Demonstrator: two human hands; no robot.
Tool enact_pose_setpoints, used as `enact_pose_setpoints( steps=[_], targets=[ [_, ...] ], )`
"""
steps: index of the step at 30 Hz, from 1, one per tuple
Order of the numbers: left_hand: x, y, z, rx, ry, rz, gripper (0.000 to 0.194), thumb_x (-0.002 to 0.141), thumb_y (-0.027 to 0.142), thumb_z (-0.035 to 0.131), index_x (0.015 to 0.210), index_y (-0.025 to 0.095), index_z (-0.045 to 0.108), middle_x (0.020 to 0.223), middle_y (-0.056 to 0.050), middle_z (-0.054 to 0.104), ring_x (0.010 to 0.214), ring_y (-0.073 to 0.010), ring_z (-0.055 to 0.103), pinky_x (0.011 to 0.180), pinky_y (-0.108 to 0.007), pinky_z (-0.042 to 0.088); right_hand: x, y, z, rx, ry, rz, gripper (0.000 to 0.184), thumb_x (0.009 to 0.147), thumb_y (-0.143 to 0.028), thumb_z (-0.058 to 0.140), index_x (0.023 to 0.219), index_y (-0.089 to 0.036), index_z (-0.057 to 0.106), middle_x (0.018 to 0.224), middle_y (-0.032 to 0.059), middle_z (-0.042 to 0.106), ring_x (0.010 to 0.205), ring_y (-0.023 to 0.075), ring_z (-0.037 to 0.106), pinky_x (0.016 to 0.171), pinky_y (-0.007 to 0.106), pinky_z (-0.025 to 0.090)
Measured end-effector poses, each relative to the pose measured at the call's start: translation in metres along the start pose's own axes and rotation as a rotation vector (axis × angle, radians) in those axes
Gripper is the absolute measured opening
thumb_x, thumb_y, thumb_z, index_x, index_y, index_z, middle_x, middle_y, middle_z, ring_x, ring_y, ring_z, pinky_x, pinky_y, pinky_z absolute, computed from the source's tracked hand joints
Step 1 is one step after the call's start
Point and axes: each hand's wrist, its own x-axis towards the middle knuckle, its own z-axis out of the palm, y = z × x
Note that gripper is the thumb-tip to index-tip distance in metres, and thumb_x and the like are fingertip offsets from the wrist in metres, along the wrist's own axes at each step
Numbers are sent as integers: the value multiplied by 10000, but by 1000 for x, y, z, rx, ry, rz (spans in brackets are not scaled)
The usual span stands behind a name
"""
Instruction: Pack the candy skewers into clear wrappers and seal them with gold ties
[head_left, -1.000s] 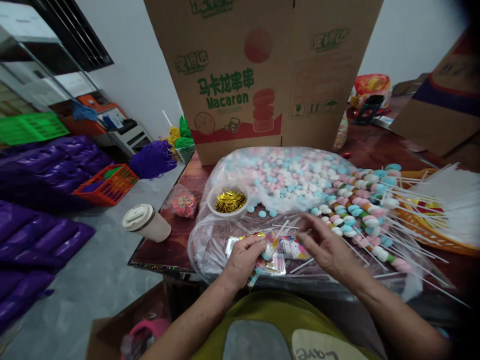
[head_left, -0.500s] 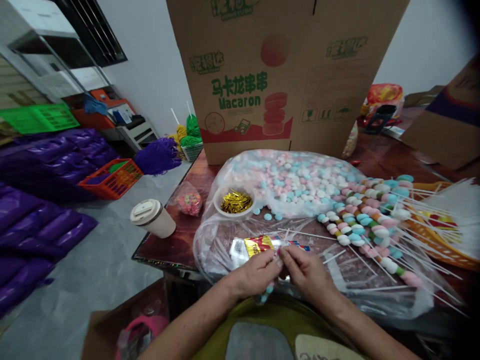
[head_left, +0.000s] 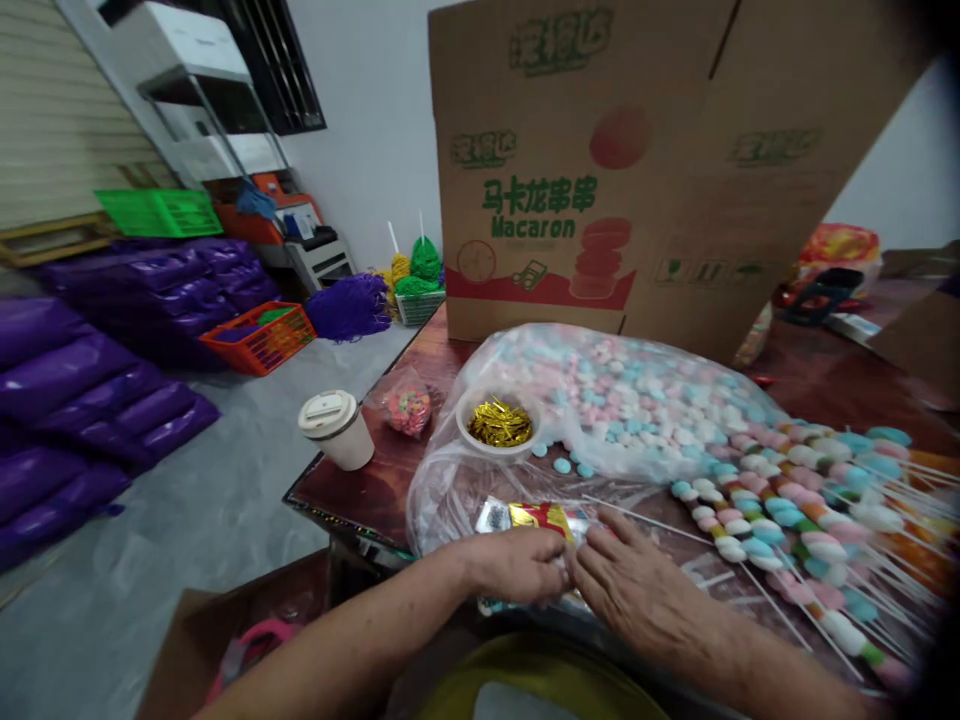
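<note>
My left hand (head_left: 525,563) is closed at the table's front edge. A pastel, wrapped end of a marshmallow skewer (head_left: 493,605) shows under it; the rest is hidden by the hand. My right hand (head_left: 637,575) is palm down against the left fingertips, its fingers stretched out and its thumb out of sight. Just beyond both hands lies a shiny gold, red and silver packet (head_left: 541,517). A white bowl (head_left: 469,437) of gold twist ties (head_left: 499,423) stands behind the packet.
A clear bag (head_left: 517,365) of loose pastel marshmallows lies before a big carton (head_left: 540,290). Marshmallow skewers (head_left: 772,530) are piled at right. A lidded cup (head_left: 345,440) and small candy bag (head_left: 407,410) stand left. An open box (head_left: 187,640) sits below the table edge.
My view has swung left, so things sit farther right. My right hand has gone from a pinch beside the left to palm down with fingers stretched. The wrapped end now shows left of my left hand.
</note>
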Motion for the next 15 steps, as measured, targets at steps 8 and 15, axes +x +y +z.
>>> enact_pose_setpoints(
  steps=[8,15],
  targets=[
    [-46,-7,-21,1073,210,453,122,824,153,430,829,136,551,728,-60,584,665,-168,518,632,-305,402,38,-15,-4,1593,-481,672,202,760,-274,361,590,-198,441,424,-58,355,349,95,344,385,211,367],
    [-60,-52,-15,-101,904,-49,260,836,321,421,672,154,533,577,7,469,560,-108,469,524,-215,360,155,78,4,896,-130,471,354,860,-400,457,634,-150,563,602,-6,533,577,107,523,538,212,428]
  ],
)
